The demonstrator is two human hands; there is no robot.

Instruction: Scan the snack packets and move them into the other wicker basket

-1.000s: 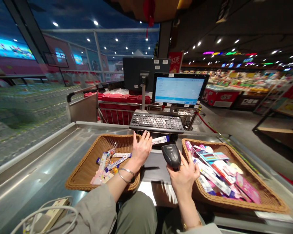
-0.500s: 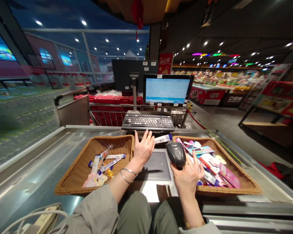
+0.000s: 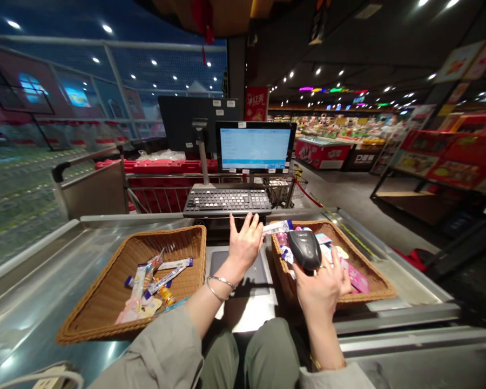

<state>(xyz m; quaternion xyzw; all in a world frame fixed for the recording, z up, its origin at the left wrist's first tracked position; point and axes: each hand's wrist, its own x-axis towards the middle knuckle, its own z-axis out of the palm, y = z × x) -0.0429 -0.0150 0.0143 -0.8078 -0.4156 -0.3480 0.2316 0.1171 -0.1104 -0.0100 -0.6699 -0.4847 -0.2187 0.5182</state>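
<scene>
My left hand (image 3: 245, 246) holds a slim white-and-blue snack packet (image 3: 277, 227) by one end. Its other end reaches over the rear left corner of the right wicker basket (image 3: 378, 294). In my right hand (image 3: 322, 289) is a black handheld barcode scanner (image 3: 304, 248), its head raised above that basket, just in front of the packet. Small colourful packages, among them a pink packet (image 3: 356, 277), lie in the right basket, partly hidden by the scanner and hand. The left wicker basket (image 3: 109, 283) contains several similar slim packets (image 3: 166, 281) and small wrapped items.
A keyboard (image 3: 228, 201) and a lit monitor (image 3: 256, 148) stand behind the hands. A grey plate (image 3: 257, 273) is set into the metal counter (image 3: 32, 302) between the baskets. A power strip (image 3: 51, 378) with cables lies at the lower left.
The view has turned right, so the surroundings sit further left. Both hands have moved right relative to the baskets; the packet and scanner are now over the right basket.
</scene>
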